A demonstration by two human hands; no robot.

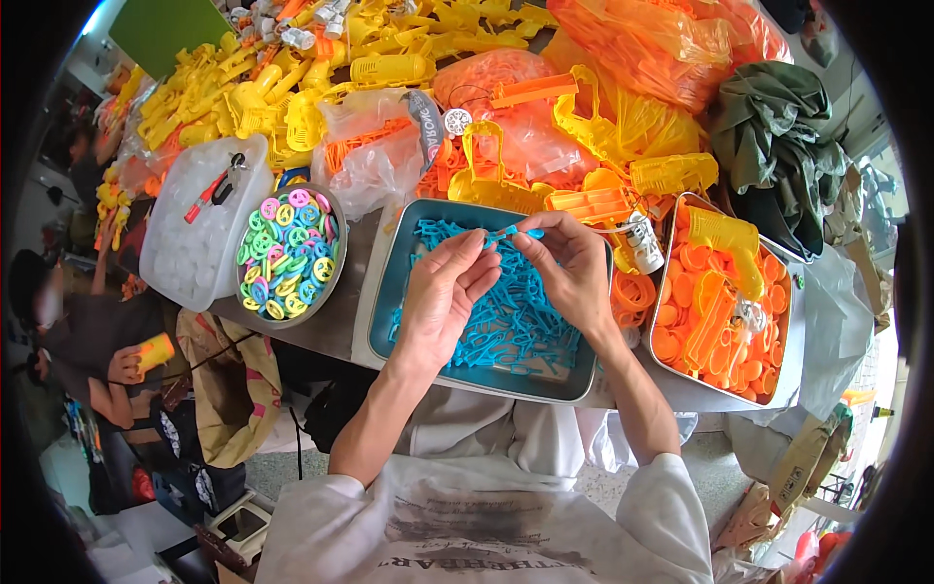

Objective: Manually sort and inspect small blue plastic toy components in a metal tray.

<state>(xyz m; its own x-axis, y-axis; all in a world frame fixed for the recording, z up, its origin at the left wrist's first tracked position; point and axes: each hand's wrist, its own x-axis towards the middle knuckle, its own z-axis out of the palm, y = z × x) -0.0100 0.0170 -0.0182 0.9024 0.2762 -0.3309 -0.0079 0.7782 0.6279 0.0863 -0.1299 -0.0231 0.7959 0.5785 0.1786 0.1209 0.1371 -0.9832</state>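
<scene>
My left hand (443, 292) and my right hand (569, 273) meet above the far side of a metal tray (382, 292). Pinched between the fingertips of both is a small blue plastic piece (502, 235), narrow and partly covered by the fingers. Below, the tray holds a heap of similar blue plastic pieces (486, 326), thin and looped, lying in a tangle. Both hands are closed, thumbs against forefingers; the remaining left fingers curl loosely.
Left of the tray stand a round bowl (340, 255) of coloured plastic rings and a translucent tub (161, 248) with red-handled pliers (206, 198). A second tray (650, 310) of orange parts sits at right. Yellow parts (389, 70) and orange bags (671, 49) crowd the back. Another person's hand (125, 366) shows at left.
</scene>
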